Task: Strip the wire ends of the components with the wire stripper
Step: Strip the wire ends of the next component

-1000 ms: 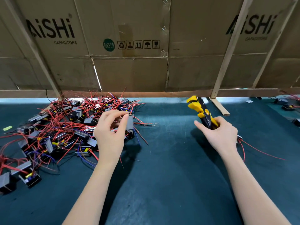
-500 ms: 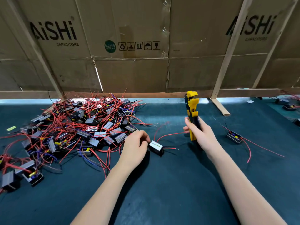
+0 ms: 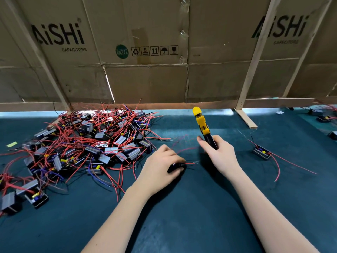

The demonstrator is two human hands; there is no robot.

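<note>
The left hand (image 3: 160,161) is gripping one small black component (image 3: 176,167) on the dark green desk (image 3: 182,216); the right hand (image 3: 218,152), just beside it, is gripping the yellow-and-black wire stripper (image 3: 202,125) upright. Left of the hand, a big pile of red-wired components (image 3: 87,143) is probably waiting; right of it, one lone component (image 3: 261,152) is lying.

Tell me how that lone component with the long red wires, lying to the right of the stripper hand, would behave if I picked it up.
The lone component is a small blocky body lying flat, so it probably won't roll. Its red wires curve loosely over the mat, so they would likely droop and trail. They might snag.
</note>
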